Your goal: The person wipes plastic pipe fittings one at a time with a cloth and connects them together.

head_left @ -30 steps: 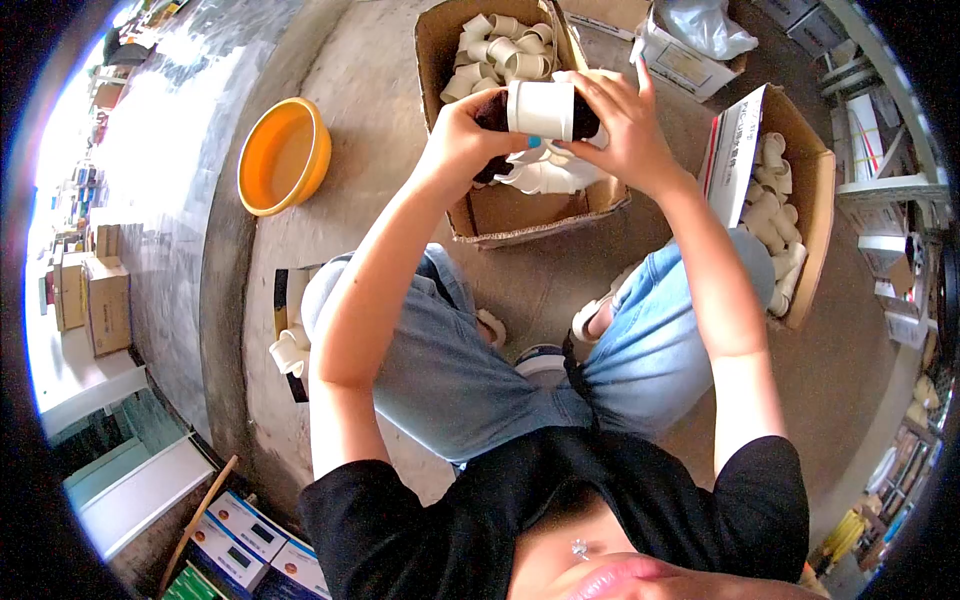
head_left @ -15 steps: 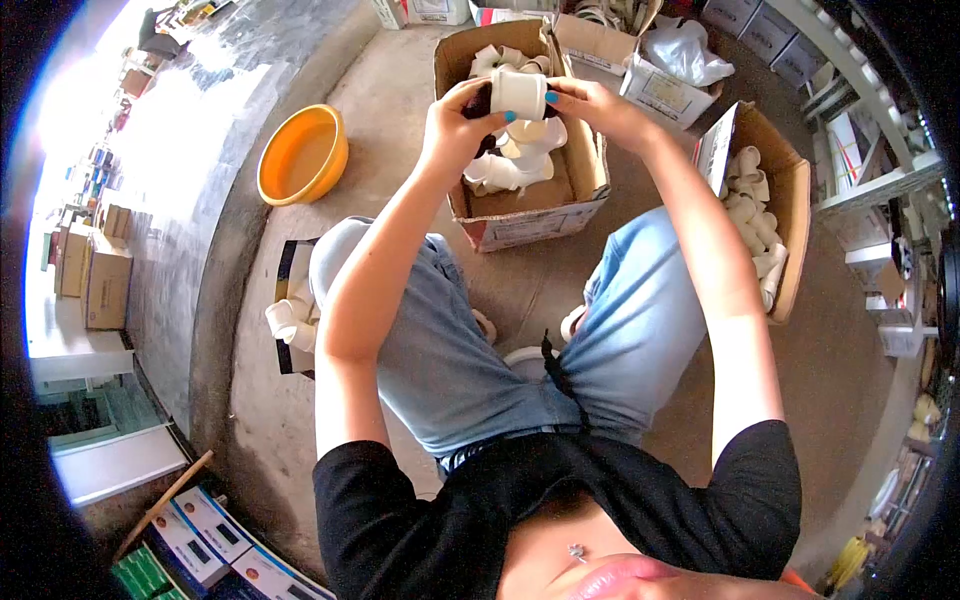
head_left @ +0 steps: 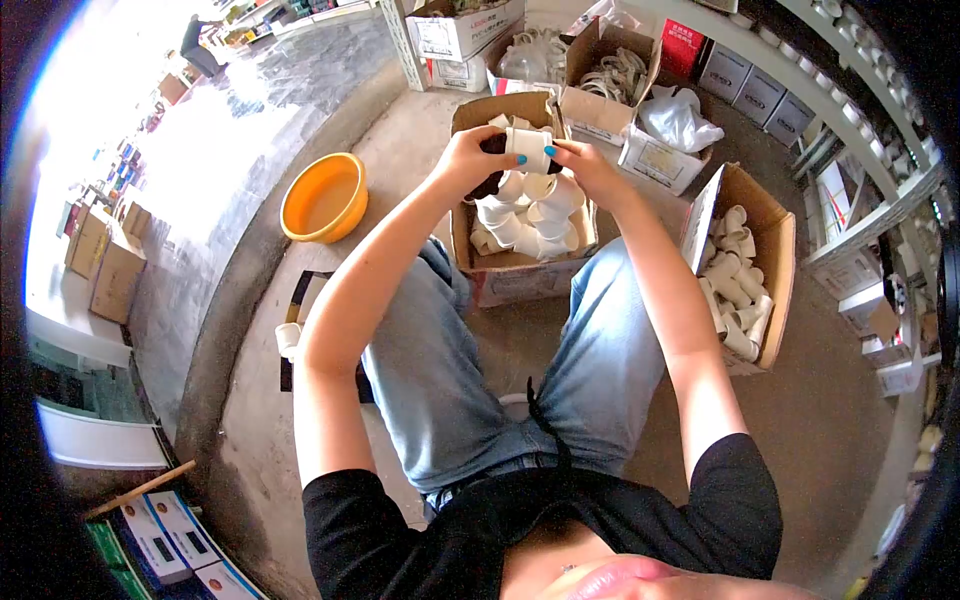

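Holding a white fitting point(head_left: 528, 148) between both hands, above the far half of an open box point(head_left: 530, 285) in which loose fittings point(head_left: 550, 212) lie heaped. The left hand point(head_left: 467, 160) is closed on the left end, its thumb pressed to the front; dark cloth point(head_left: 492, 182) shows beside it, though whether that is also gripped cannot be told. The right hand point(head_left: 592, 172), its fingers spread wide a second ago, is now gathered in, fingertips pinching the right end. The view has tipped forward, so that the orange basin point(head_left: 335, 234) at left and the side box point(head_left: 778, 240) at right appear lower than before. With both ends held, the fitting is probably steadier than it was; the work in hand appears to concern this one piece, not yet returned among the others. Any contact with those below is unclear.
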{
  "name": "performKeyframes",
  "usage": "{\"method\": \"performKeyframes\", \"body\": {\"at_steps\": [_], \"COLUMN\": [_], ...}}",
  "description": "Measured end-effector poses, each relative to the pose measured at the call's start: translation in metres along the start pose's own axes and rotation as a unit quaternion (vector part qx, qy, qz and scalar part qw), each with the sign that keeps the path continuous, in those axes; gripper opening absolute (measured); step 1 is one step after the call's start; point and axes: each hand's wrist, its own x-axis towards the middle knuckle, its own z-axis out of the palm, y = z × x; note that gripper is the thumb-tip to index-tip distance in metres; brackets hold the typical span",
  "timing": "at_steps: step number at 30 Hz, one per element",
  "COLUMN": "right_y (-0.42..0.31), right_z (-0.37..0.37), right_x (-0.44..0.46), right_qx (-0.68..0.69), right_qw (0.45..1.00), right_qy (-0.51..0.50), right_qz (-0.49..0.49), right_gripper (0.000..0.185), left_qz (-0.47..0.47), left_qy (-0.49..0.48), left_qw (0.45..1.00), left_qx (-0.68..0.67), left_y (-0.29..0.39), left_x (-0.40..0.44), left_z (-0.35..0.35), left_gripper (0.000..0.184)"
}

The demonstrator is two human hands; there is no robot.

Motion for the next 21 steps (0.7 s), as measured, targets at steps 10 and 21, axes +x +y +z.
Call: {"method": "performKeyframes", "body": {"at_steps": [10,21], "right_y": [0.068,0.047], "right_z": [-0.018,-0.033], "right_x": [0.042,0.07], "right_qx": [-0.005,-0.164], "right_qw": [1.0,0.984], "right_qy": [0.014,0.021], "right_qz": [-0.021,-0.07], "right_gripper": [0.052,0.046], "left_qz": [0.058,0.009], "left_qy": [0.008,-0.03], "left_qw": [0.993,0.997], "left_qx": [0.105,-0.073], "left_y": [-0.038,-0.043], "left_x": [0.048,0.053], "left_z": [0.002,-0.006], "left_gripper": [0.038,0.04]}}
